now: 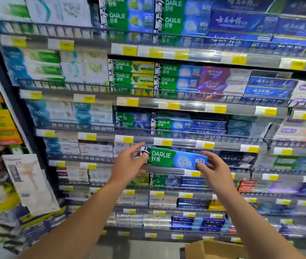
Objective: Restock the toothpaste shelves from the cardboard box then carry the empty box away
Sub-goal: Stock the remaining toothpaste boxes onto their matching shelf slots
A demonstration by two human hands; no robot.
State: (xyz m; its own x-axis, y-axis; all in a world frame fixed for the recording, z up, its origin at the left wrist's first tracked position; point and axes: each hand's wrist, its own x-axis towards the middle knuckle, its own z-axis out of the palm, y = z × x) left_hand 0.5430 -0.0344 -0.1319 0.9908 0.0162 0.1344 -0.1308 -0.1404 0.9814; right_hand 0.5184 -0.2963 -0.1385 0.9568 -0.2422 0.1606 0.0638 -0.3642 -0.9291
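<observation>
- Cardboard box (212, 249) sits nearest, at the bottom edge, its flap open.
- Left hand (129, 163) and right hand (216, 171) pinch the two ends of a green-and-blue toothpaste carton (174, 159) reading "DARLIE", held level before a mid-height shelf (167, 170).
- Shelves hold more DARLIE cartons (131, 71); yellow price tags (129, 50) line the rails.

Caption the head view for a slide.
Both hands hold a Darlie box at the shelf; cardboard box below.
</observation>
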